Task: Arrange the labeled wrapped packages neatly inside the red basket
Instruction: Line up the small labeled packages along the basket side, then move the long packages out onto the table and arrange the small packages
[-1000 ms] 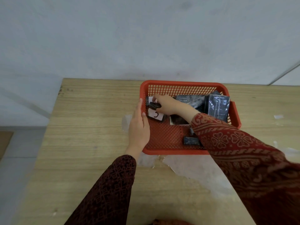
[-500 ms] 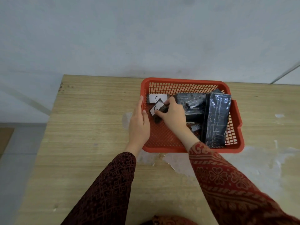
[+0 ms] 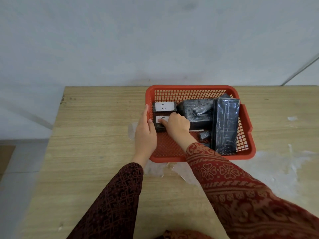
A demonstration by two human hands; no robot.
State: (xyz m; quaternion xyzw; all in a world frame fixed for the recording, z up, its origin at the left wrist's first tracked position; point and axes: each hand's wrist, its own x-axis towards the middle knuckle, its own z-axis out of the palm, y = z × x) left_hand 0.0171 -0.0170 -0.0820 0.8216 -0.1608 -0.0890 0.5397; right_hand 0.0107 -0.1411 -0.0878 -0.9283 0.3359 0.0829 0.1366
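A red mesh basket (image 3: 193,88) stands on the wooden table. In its far left corner lies a small black package with a white label marked C (image 3: 164,106). Just in front of it lies a second small labeled package (image 3: 159,124), and my right hand (image 3: 177,125) rests on it with the fingers pressing its label. My left hand (image 3: 145,133) lies flat against the basket's left wall, fingers straight. A long black wrapped package (image 3: 225,125) leans along the right side, and more black packages (image 3: 196,110) are piled in the middle. A small one (image 3: 204,135) lies near my right wrist.
The table (image 3: 96,135) ends at the left and meets a grey wall at the back. Whitish patches of peeled film (image 3: 276,163) mark the tabletop in front of and to the right of the basket.
My right hand has brought the second small labeled package down flat in front of the C package at the basket's left side. My left hand has stayed on the basket's left wall.
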